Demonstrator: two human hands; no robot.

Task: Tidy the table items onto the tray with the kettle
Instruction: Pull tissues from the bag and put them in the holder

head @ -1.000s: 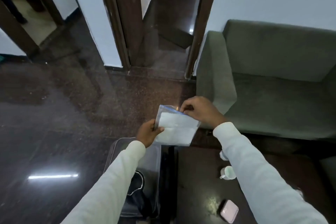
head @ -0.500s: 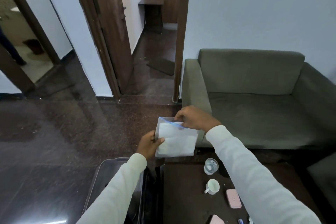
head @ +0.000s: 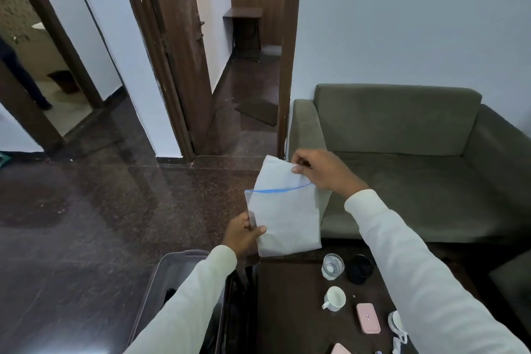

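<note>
A clear zip bag (head: 287, 218) with a blue seal line and a white cloth or paper inside hangs in the air above the table's far left corner. My left hand (head: 242, 234) pinches the bag's lower left edge. My right hand (head: 321, 171) grips the white sheet sticking out of the bag's top. On the dark table (head: 290, 310) stand a clear glass (head: 332, 266), a black cup (head: 359, 269), a white mug (head: 334, 298) and a pink case (head: 368, 318). No kettle or tray shows.
A grey plastic bin (head: 172, 270) sits on the floor left of the table, under my left arm. A green sofa (head: 402, 152) stands behind the table. Another white mug (head: 398, 323) and a second pink item (head: 339, 349) lie near the table's front. Doorways open at the back left.
The view has tilted up, showing more wall and sofa. My right hand has drawn the white sheet partly up out of the bag's top; the left hand still holds the lower edge.
</note>
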